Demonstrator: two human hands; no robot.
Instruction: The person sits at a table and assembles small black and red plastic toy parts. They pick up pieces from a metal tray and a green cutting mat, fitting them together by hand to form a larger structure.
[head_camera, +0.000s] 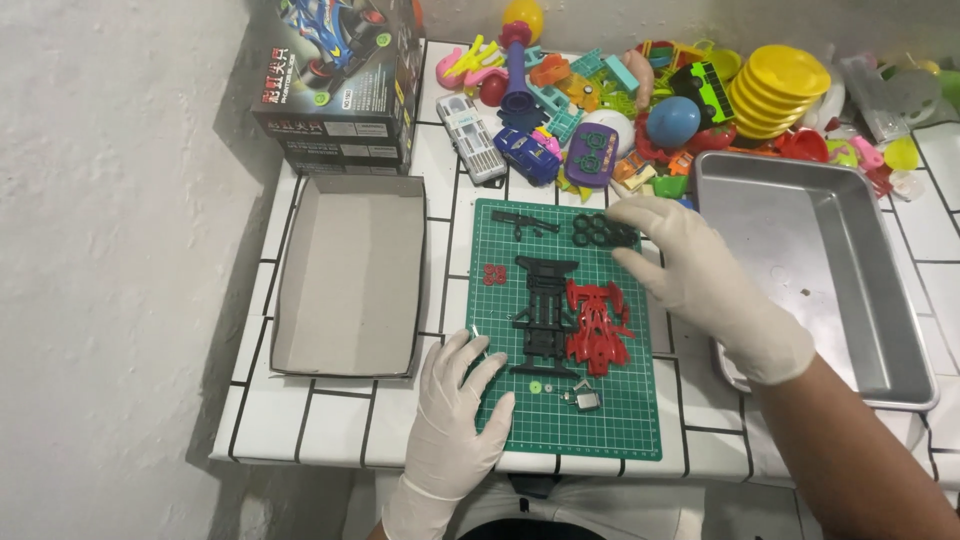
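Your left hand (452, 420) is resting flat, fingers spread and empty, on the near-left green cutting mat (630, 430); your right hand (700, 280) is reaching open-fingered over the black tyres (603, 231), gripping nothing.

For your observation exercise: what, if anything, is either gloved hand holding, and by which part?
Nothing is held. The left hand rests flat on the green cutting mat; the right hand reaches open over the black tyres.

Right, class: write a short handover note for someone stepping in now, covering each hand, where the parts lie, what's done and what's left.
Left hand: white-gloved, flat on the green cutting mat, holding nothing.
Right hand: gloved, fingertips at the cluster of black rubber tyres.
On the mat: black plastic chassis, red plastic car body, small silver motor.
Done: parts laid out; brown cardboard box tray unpacked.
Left: every part is separate, nothing joined.
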